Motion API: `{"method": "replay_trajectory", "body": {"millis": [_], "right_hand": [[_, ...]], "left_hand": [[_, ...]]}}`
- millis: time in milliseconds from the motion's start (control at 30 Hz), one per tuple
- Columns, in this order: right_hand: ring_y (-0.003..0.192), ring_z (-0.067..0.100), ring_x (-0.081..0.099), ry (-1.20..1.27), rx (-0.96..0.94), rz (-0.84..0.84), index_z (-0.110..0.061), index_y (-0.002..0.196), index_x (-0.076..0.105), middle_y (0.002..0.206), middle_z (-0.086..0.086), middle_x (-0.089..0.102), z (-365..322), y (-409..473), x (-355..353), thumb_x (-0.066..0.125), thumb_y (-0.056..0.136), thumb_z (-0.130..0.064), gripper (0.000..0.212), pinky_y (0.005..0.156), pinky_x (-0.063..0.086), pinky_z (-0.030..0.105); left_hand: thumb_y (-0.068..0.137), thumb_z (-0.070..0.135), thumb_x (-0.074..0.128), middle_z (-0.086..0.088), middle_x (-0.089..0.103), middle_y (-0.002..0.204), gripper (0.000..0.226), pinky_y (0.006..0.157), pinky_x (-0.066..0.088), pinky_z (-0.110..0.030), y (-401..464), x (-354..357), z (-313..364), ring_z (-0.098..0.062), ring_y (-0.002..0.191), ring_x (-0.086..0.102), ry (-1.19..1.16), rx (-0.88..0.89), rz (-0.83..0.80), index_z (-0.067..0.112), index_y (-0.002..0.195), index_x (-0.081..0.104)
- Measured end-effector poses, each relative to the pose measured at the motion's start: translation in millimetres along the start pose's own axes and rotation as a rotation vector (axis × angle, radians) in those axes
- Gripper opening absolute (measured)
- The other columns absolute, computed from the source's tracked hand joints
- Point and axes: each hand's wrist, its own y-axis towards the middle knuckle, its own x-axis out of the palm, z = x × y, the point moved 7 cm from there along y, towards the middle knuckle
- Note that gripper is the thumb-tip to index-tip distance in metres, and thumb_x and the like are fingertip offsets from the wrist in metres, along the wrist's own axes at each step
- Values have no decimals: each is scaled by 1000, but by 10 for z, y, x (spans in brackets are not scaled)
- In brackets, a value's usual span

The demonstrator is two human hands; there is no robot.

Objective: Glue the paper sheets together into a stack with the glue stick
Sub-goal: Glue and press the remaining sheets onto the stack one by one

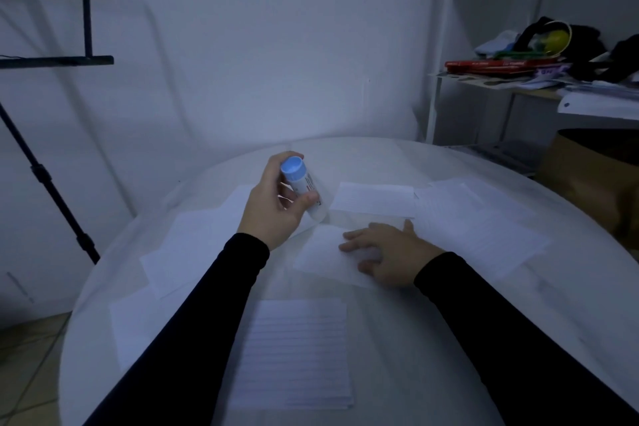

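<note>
My left hand (pixel 276 204) grips a white glue stick (pixel 304 188) with a blue end that points up towards me; its lower end hangs just above the table. My right hand (pixel 383 252) lies flat with straight fingers on a small white sheet (pixel 321 256) in the middle of the round table. A stack of lined sheets (pixel 294 353) lies near the front edge, between my forearms. Another small sheet (pixel 373 199) lies beyond my right hand.
The round white table (pixel 432 356) also carries loose sheets at the left (pixel 193 245) and at the right (pixel 484 228). A black tripod (pixel 52 190) stands at the left. A cluttered shelf (pixel 536 76) and a cardboard box (pixel 587 176) stand at the right.
</note>
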Motion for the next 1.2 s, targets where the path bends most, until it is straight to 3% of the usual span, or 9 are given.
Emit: {"method": "replay_trajectory", "body": {"millis": [133,200,300,467,600,833,1200], "right_hand": [[145,8,11,170,-101,88,-35,125,55,149,-20,33,30,-41,-81,52,92,-9,43,117,-2,36],[143,12,21,216,-87,237,-28,129,54,150,-9,34,155,-116,-254,58,92,-18,39,115,11,25],[138,12,30,159,59,314,-20,135,49,149,-2,36,446,-258,-366,67,84,-37,57,110,15,18],[140,14,28,-18,210,261,-20,139,45,151,-3,33,643,-319,-256,62,75,-65,80,116,21,37],[141,12,24,-18,210,262,-24,140,43,153,-5,30,616,-310,-248,59,77,-65,77,115,18,37],[140,11,25,80,195,292,-30,145,33,152,-9,30,604,-356,-264,64,76,-61,81,116,18,42],[141,8,21,-11,231,264,-30,134,48,150,-8,31,617,-291,-224,60,78,-62,66,115,18,46]], "left_hand": [[79,14,74,14,54,83,49,62,46,-18,-27,51,15,-5,64,48,-5,3,-31,38,111,45],[80,14,74,11,56,84,50,62,46,-17,-44,94,35,-9,66,50,-13,7,-59,42,109,44],[80,15,73,7,59,88,52,65,48,-22,-57,196,68,-11,67,52,-33,2,-98,46,108,43],[80,15,73,7,58,90,50,62,48,-18,-31,552,168,-6,62,50,-44,-2,-197,35,116,44],[80,17,73,-6,60,94,53,61,44,-11,21,883,275,-3,56,51,-2,5,-288,27,124,44],[83,19,71,3,54,87,53,69,43,-20,88,1092,319,-17,71,57,56,-27,-310,25,127,42],[84,19,68,-4,57,90,54,70,45,-24,104,1160,269,-13,64,52,119,-19,-389,27,129,40]]}}
